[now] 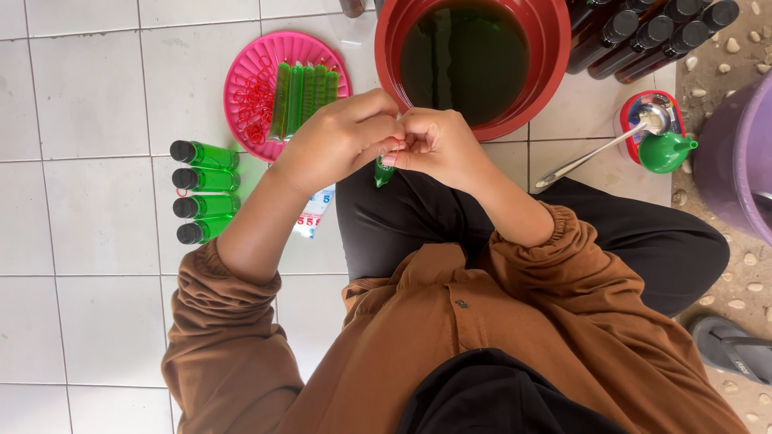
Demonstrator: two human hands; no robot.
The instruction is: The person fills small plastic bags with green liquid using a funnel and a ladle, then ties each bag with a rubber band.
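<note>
We find the left hand (338, 141) and right hand (438, 145) pinched together on a small green tube (383, 171) above the lap, its top hidden by fingers. Beyond, the red basin (555, 48) of dark liquid is cut off at the frame's top; bare tile lies left.

Both hands meet over the lap — left hand (338, 141) and right hand (438, 145) pinching a small green tube (383, 171); four green bottles (203, 193) lie on the tiled floor (88, 217) beside a pink plate (285, 84) — a red basin (474, 60) ahead.
</note>
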